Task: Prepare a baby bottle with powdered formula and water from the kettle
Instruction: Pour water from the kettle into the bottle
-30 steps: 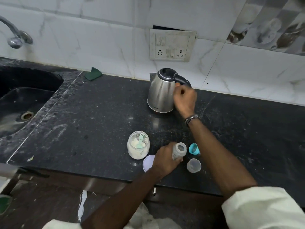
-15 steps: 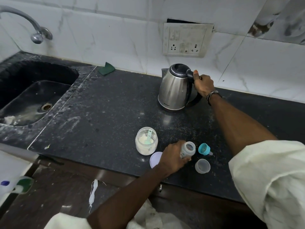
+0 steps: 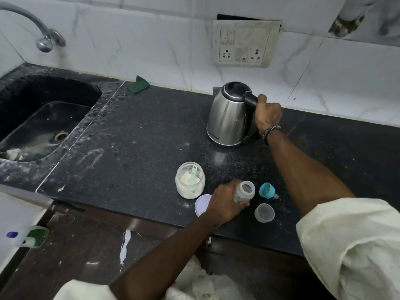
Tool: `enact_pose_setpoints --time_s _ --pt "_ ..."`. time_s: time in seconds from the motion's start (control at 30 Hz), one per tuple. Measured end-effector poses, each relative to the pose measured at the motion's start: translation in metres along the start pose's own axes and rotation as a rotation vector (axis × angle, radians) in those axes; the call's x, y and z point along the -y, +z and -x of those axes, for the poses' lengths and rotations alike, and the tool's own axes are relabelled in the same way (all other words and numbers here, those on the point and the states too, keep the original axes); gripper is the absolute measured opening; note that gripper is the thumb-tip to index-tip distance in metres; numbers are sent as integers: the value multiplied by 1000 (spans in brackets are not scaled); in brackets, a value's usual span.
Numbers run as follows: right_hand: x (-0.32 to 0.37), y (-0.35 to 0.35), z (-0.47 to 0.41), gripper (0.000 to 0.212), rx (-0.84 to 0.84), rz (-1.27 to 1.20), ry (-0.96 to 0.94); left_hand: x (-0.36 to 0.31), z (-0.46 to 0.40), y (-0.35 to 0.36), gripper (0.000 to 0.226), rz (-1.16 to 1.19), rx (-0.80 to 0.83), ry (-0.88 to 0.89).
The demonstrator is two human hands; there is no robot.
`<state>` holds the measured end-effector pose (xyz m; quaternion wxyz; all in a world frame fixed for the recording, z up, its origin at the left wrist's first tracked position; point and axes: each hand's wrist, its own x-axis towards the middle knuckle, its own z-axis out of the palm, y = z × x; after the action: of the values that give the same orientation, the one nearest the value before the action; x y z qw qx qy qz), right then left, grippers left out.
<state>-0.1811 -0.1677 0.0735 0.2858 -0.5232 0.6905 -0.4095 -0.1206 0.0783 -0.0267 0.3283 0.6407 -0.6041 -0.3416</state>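
A steel kettle (image 3: 227,118) with a black lid stands on the black counter (image 3: 140,135) near the wall. My right hand (image 3: 267,114) is wrapped around its black handle. Close to the front edge, my left hand (image 3: 225,202) holds an uncapped clear baby bottle (image 3: 245,191) upright on the counter. To its left stands an open jar of white formula powder (image 3: 190,180) with a green scoop inside. The jar's pale lid (image 3: 202,205) lies flat by my left wrist. A teal nipple ring (image 3: 267,190) and a clear cap (image 3: 264,212) lie right of the bottle.
A dark sink (image 3: 43,124) with a tap (image 3: 44,41) fills the left side. A green scrub pad (image 3: 138,84) lies at the back wall. A socket panel (image 3: 243,43) is on the tiles above the kettle. The counter's front edge runs just below the bottle.
My right hand has shifted from the kettle's side round to its handle and closed on it. The kettle still stands on the counter. My left hand stays on the bottle; the camera moved.
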Motion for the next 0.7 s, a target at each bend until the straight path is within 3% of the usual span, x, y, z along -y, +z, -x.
enact_pose_setpoints --time_s 0.47,0.7 --pt "-47 -69 1 30 19 -178 21 -2 2 3 55 1 -42 1" --pt "-18 -123 -11 25 84 -168 -212 -3 3 4 52 13 -35 -10"
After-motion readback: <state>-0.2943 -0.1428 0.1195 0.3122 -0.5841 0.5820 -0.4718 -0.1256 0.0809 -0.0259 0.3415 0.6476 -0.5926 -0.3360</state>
